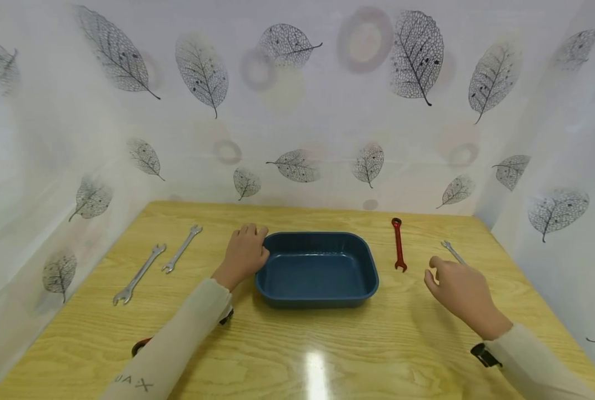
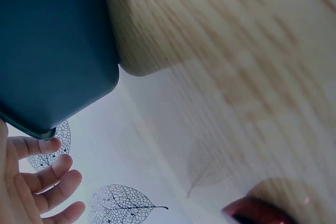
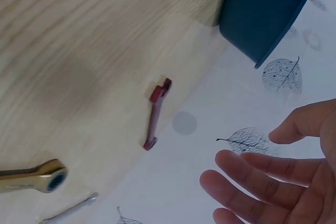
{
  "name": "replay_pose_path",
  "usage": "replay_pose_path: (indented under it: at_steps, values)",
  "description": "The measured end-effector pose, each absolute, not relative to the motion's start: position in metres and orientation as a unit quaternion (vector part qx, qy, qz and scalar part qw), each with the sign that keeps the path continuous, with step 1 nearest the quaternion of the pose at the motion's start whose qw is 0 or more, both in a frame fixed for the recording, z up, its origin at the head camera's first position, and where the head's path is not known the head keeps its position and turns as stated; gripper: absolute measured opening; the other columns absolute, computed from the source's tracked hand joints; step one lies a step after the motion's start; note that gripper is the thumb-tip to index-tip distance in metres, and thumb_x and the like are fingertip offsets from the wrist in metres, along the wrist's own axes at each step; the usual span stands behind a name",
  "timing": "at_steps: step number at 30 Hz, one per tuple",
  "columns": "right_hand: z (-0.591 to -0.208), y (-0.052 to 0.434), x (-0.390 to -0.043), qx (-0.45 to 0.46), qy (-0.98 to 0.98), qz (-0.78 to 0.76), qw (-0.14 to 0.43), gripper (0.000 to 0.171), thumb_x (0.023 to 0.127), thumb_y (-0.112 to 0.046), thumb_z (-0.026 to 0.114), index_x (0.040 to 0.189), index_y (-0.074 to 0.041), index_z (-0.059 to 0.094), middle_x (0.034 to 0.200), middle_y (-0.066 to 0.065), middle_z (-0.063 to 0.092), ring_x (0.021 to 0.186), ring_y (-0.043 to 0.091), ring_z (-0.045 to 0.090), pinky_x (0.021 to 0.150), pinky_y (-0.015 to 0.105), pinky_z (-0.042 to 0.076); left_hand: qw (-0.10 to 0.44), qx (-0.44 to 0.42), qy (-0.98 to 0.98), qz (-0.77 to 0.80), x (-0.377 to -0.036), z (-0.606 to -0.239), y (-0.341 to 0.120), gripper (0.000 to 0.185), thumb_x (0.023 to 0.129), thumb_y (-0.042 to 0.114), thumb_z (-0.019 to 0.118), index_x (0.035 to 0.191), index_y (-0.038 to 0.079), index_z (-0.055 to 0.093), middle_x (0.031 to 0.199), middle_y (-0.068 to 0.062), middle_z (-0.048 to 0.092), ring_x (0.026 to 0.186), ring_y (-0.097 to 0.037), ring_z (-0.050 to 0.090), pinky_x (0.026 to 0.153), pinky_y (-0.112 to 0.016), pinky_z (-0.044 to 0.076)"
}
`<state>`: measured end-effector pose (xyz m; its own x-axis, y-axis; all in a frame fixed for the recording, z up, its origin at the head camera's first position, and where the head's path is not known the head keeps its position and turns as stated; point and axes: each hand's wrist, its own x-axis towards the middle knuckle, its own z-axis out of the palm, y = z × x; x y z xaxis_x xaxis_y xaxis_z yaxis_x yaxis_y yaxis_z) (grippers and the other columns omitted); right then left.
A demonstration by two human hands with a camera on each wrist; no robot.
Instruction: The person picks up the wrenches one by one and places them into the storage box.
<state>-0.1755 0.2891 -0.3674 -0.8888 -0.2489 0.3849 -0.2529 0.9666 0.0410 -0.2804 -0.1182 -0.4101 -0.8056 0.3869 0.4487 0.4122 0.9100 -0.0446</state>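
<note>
A dark blue rectangular dish (image 1: 317, 303) with rounded corners stands in the middle of the wooden table, nothing inside it. My left hand (image 1: 244, 250) holds its left rim, the thumb at the edge and the other fingers outside; in the left wrist view the index fingertip (image 2: 50, 145) meets the lip. To the right, my right hand (image 1: 459, 291) hovers over the table with loosely bent fingers and holds nothing. It partly covers a small silver wrench (image 1: 452, 251) in the head view. A red combination wrench (image 1: 398, 244) lies between the dish and that hand.
Two silver open-end wrenches (image 1: 139, 275) lie at the left. A red ring end (image 1: 139, 347) peeks out from under my left sleeve. At the right, a gold-coloured ring-end wrench (image 3: 31, 177) shows in the right wrist view. A leaf-print curtain (image 1: 297, 122) surrounds the back and sides.
</note>
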Motion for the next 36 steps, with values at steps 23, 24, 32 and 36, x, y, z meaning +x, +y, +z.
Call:
replay_pose_path:
  at_steps: [23,24,32,36]
  values:
    - [-0.393,0.331,-0.16,0.059,-0.994,0.033,0.081,0.023,0.083,-0.014,0.061,0.093,0.006,0.063,0.066,0.005,0.064,0.045,0.01,0.047,0.039,0.028,0.035,0.209,-0.206,-0.956,-0.028,-0.281,-0.41,-0.119,0.029,0.081,0.012,0.052,0.108,0.005,0.058,0.093,-0.015,0.057,0.081,-0.029,0.054,0.077,-0.045,0.048]
    - [-0.394,0.333,-0.159,0.054,-0.995,0.033,0.077,0.023,0.083,-0.013,0.061,0.093,0.006,0.062,0.065,0.006,0.063,0.045,0.011,0.048,0.039,0.028,0.035,0.21,-0.207,-0.955,-0.028,-0.281,-0.41,-0.119,0.029,0.081,0.012,0.052,0.108,0.005,0.058,0.092,-0.015,0.057,0.081,-0.029,0.054,0.076,-0.045,0.048]
    - [-0.405,0.346,-0.155,0.021,-0.997,0.042,0.058,0.024,0.084,-0.015,0.059,0.092,0.007,0.061,0.052,0.001,0.049,0.043,0.013,0.038,0.04,0.028,0.029,0.207,-0.209,-0.955,-0.031,-0.279,-0.407,-0.118,0.03,0.08,0.011,0.052,0.108,0.004,0.058,0.091,-0.015,0.056,0.08,-0.029,0.053,0.076,-0.045,0.048]
    - [-0.405,0.352,-0.154,0.009,-0.998,0.041,0.036,0.025,0.085,-0.017,0.059,0.092,0.007,0.06,0.058,0.007,0.056,0.045,0.014,0.042,0.041,0.029,0.032,0.202,-0.209,-0.956,-0.03,-0.278,-0.407,-0.118,0.03,0.081,0.012,0.051,0.109,0.004,0.058,0.092,-0.015,0.056,0.08,-0.029,0.053,0.076,-0.045,0.048]
